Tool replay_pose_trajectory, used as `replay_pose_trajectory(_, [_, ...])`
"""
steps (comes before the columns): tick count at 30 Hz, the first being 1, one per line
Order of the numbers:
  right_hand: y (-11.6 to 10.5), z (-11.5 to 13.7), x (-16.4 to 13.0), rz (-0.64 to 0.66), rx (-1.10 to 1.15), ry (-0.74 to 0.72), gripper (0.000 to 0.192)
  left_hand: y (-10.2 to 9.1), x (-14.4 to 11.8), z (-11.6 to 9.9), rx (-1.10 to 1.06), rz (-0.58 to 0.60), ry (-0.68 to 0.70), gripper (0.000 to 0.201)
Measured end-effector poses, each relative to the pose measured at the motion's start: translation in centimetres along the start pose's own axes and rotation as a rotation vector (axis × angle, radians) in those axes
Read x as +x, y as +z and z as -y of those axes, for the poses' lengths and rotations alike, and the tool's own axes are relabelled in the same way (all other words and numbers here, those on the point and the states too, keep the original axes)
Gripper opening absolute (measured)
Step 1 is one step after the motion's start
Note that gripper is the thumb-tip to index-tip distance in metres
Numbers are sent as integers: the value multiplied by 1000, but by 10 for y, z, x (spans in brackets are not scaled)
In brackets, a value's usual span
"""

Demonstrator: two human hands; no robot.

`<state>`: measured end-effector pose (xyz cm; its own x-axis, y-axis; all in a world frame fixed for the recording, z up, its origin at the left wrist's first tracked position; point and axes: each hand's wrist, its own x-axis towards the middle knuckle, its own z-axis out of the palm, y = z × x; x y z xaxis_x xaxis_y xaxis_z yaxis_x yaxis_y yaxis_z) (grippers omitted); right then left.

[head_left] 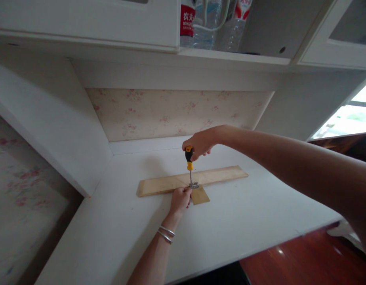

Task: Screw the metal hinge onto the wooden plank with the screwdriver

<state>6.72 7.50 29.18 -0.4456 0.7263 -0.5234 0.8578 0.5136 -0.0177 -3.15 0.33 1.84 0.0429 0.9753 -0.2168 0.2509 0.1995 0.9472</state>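
Wooden plank is lying on the table; right hand is gripping the screwdriver upright over its bracket, left hand is pinching beside the bracket.

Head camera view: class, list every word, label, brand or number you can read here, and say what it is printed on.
"农夫" above "NONGFU": red label of the water bottle on the upper shelf.
Red-and-white label of the second bottle: too blurred to read.
Screwdriver, wooden board, metal hinge: no readable text.
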Motion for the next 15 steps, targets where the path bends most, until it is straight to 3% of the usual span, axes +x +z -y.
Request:
replay_pose_trajectory(2, [0, 0, 1, 5, -86, 54, 54, 0, 0, 0, 3, -4, -4, 25])
replay_pose_trajectory(5, [-1, 2, 0, 11, -95, 138, 60, 0, 0, 1, 2, -10, 0, 25])
replay_pose_trajectory(10, [0, 2, -2, 52, -76, 69, 54, 0, -2, -1, -9, -3, 2, 24])
replay_pose_trajectory(13, [2, -1, 1, 8, -124, 131, 64, -1, -2, -2, -13, -4, -1, 22])
replay_pose_trajectory(15, [2, -2, 3, 9, -87, 95, 64, -1, -2, -2, -6, -4, -2, 23])
